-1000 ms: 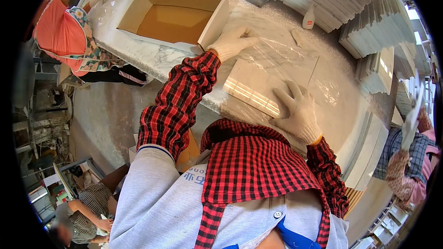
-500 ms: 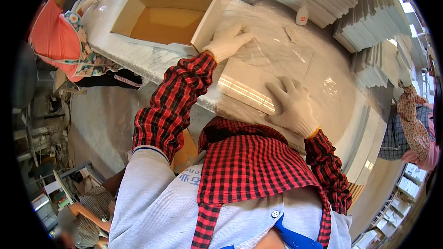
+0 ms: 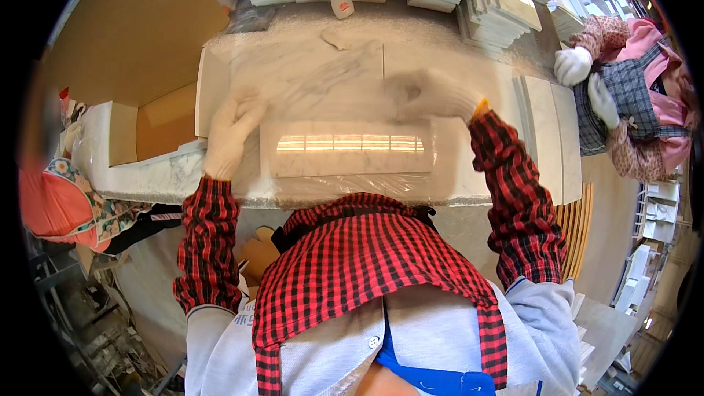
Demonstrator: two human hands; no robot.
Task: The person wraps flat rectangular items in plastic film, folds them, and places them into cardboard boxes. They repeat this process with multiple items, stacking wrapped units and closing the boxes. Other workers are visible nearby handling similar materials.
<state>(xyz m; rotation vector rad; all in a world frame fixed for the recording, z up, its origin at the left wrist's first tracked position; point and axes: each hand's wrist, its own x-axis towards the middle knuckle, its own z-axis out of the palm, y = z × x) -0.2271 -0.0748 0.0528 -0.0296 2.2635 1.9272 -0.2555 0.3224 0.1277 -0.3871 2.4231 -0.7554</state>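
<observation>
A long surface (image 3: 290, 38), dusty toward the back, stands on a grey-brown floor (image 3: 603, 231) that shows on 2 sides. Pale shelving (image 3: 651, 213) curves along the right rim; dark, cluttered framework (image 3: 77, 326) fills the lower left — brighter light glows upper right.

You wear the left of two fisheye cameras on your head; it looks steeply down past your checked apron (image 3: 374, 257) onto the surface (image 3: 169, 180), close above your left hand (image 3: 235, 132) and right hand (image 3: 434, 95), bowing straight edges toward its dark rim.
</observation>
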